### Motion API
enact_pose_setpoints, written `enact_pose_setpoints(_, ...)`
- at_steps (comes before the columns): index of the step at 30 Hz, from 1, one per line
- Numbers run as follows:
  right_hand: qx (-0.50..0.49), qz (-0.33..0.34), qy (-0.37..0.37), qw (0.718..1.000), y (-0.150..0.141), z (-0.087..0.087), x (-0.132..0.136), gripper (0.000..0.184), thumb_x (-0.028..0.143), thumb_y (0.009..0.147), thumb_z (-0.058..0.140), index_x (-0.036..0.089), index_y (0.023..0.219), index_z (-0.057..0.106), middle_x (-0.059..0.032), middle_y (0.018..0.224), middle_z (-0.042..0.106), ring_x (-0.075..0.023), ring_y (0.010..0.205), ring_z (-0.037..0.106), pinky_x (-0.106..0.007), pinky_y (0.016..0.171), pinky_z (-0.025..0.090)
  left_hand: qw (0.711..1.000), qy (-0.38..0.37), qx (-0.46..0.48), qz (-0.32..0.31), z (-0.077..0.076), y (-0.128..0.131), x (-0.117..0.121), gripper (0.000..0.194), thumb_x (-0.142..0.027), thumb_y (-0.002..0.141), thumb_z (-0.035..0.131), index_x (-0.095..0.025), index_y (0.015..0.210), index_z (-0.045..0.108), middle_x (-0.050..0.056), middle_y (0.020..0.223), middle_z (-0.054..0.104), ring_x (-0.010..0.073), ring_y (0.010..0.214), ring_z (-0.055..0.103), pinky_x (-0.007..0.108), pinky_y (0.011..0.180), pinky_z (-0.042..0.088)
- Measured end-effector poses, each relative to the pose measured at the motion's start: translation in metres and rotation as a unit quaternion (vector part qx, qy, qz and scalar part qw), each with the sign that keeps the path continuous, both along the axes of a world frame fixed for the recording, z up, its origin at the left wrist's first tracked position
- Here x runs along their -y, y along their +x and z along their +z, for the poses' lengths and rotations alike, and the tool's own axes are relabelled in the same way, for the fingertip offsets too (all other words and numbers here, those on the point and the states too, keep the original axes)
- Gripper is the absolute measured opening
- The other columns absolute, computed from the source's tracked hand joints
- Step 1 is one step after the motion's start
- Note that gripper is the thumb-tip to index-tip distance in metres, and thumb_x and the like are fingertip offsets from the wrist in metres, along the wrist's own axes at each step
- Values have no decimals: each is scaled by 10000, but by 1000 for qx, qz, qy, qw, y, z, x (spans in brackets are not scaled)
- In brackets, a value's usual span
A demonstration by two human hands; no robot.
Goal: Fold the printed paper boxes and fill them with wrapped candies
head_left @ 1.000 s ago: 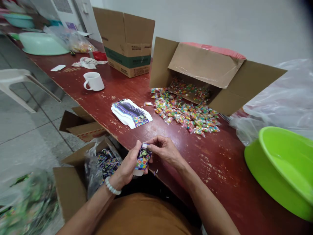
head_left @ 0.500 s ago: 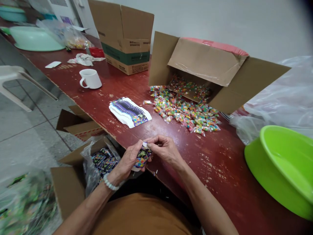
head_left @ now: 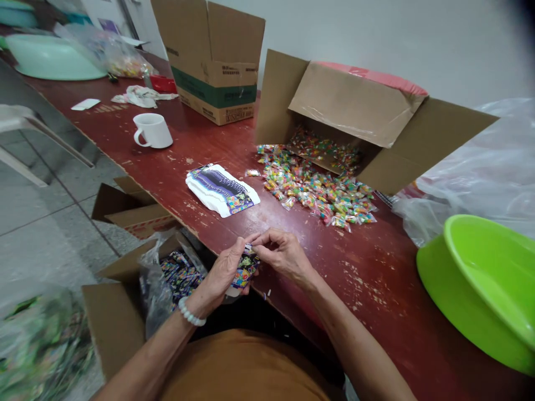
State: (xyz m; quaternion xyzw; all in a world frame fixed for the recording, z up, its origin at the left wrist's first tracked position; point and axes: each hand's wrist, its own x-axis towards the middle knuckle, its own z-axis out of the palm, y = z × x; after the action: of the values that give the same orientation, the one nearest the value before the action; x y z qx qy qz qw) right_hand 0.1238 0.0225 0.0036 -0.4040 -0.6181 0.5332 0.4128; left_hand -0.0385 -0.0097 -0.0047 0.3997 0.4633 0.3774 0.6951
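A small printed packet (head_left: 246, 270) stands between both hands, just over the edge of the red wooden table (head_left: 376, 278). The left hand (head_left: 219, 273) curls its fingers closely around the packet's body, gripping it. The right hand (head_left: 282, 259) is closed narrowly, its thumb and forefinger pinched at the packet's top edge. Just below, an open cardboard box (head_left: 112, 320) holds a clear plastic bag (head_left: 154, 295) and more printed packets (head_left: 181, 275). Farther along the table lies a heap of small colourful sachets (head_left: 313, 192).

A single head-worn camera looks forward and down from just above the person's chest, close over the left hand (head_left: 219, 272) and right hand (head_left: 284, 257), with the red wooden bench (head_left: 376, 317) ahead and the floor (head_left: 37, 250) to the left
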Motion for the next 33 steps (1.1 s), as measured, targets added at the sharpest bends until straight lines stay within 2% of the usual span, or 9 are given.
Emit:
enact_pose_setpoints(3,4,7,-11,1000,0,1,2,160,322,835,687,186,754,709,-11,751,685,-134,655,617,-248,620,510,1000,2,-3,14,1,0,0,727,-690,900,437,-214,1446,499,37,702,664,124,431,579,209,390,448)
enact_pose_setpoints(8,36,-4,86,996,-3,2,14,203,376,921,612,233,908,756,-51,1013,694,-174,919,644,-308,828,516,997,-42,54,33,4,3,2,721,-710,891,423,-243,1439,473,15,679,642,141,394,577,228,361,445)
enact_pose_setpoints(12,123,-6,95,988,12,-5,-16,282,384,977,514,238,1024,751,-53,1016,717,-190,927,659,-321,843,515,989,-58,118,75,10,3,16,567,-575,871,607,-292,1346,480,13,820,684,154,537,645,271,513,537)
enact_pose_setpoints(15,322,-171,179,914,35,-15,-63,302,279,954,539,167,1195,684,-136,1216,679,-261,1132,598,-410,1003,437,980,-98,157,78,8,1,37,500,-486,843,694,-271,1261,525,60,984,718,198,793,694,318,719,566)
enact_pose_setpoints(17,453,-197,204,845,48,-25,-90,441,267,908,619,116,1321,590,-198,1404,555,-314,1283,490,-457,1072,371,974,-148,160,58,-1,-4,51,460,-455,797,754,-238,1169,590,81,1021,720,209,873,680,319,770,552)
enact_pose_setpoints(20,511,-185,206,814,57,-39,-109,392,237,909,610,109,1279,597,-210,1352,587,-318,1250,500,-456,1051,384,975,-190,115,27,-19,-25,64,413,-384,693,848,-203,1005,646,55,913,697,184,785,646,306,734,535)
enact_pose_setpoints(24,483,-198,193,831,62,-47,-108,258,102,927,456,119,1074,666,-195,1094,694,-293,1092,578,-429,1008,410,989,-118,-25,-79,-35,-76,60,495,-402,613,877,-220,1033,689,10,820,652,179,741,606,274,663,495)
enact_pose_setpoints(28,418,-229,177,861,68,-37,-92,341,66,887,423,115,1151,633,-180,1089,695,-274,1039,617,-403,947,459,947,-52,-174,-266,-29,-110,47,347,-346,579,877,-229,883,759,5,839,693,194,809,602,269,728,469)
enact_pose_setpoints(33,189,-193,87,959,42,-22,-37,308,245,926,465,173,1209,564,-60,966,686,-158,753,653,-289,671,531,976,-86,-54,-190,-15,-90,41,330,-365,775,720,-213,1053,628,61,979,709,184,754,660,269,671,476)
